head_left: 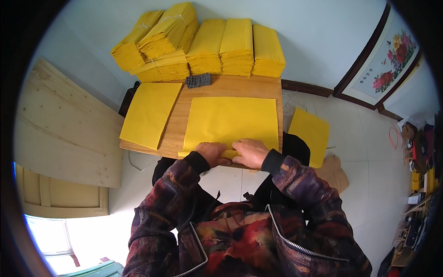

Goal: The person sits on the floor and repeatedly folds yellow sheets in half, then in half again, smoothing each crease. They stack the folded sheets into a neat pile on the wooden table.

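Note:
A large yellow paper sheet [233, 117] lies flat on the wooden table, its near edge turned up into a narrow fold or roll. My left hand [212, 153] is closed over that near edge, left of its middle. Just to its right, my right hand [252, 153] grips the same edge, fingers curled toward the left hand. The fingertips nearly meet; the paper beneath them is hidden. To the left lies another flat stack of yellow paper [151, 113]. Beyond the sheet sits a small dark grey ridged block [198, 81].
Several thick bundles of yellow paper [236, 46] line the table's back against the wall. More yellow paper [310, 136] lies low beside the table's right side. A wooden board [69, 124] leans at left. A framed flower picture [387, 60] and cluttered shelves [415, 184] stand at right.

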The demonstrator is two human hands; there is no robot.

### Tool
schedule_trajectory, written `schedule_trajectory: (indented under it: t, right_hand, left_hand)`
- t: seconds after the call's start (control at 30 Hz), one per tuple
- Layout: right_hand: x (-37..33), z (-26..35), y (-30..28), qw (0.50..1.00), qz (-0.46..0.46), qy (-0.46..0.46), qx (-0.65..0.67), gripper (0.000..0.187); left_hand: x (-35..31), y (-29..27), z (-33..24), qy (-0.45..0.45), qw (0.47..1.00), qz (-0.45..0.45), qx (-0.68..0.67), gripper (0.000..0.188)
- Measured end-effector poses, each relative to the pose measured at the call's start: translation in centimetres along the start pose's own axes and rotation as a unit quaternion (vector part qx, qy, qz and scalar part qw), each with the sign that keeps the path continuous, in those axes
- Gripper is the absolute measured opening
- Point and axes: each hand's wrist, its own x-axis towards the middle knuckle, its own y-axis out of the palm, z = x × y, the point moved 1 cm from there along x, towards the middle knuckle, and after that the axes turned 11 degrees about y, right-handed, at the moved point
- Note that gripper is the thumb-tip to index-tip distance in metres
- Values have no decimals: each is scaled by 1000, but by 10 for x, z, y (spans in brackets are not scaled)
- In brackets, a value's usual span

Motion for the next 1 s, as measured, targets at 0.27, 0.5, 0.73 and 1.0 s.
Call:
schedule_trajectory:
  t: [0.27,0.5,0.73,1.0]
  right_hand:
    - [0,2,3,997,50,52,-27,36]
    - [17,-10,-9,979,193,17,64,33]
    - [-10,7,-3,989,21,73,-124,29]
    - [1,-8,-12,989,149,16,-10,40]
  left_hand:
    - [16,-26,3,3,993,118,-27,45]
    - [3,-11,-6,-36,996,39,78,37]
    - [9,-20,15,17,988,118,-98,32]
    - [3,-12,-13,-41,998,18,37,35]
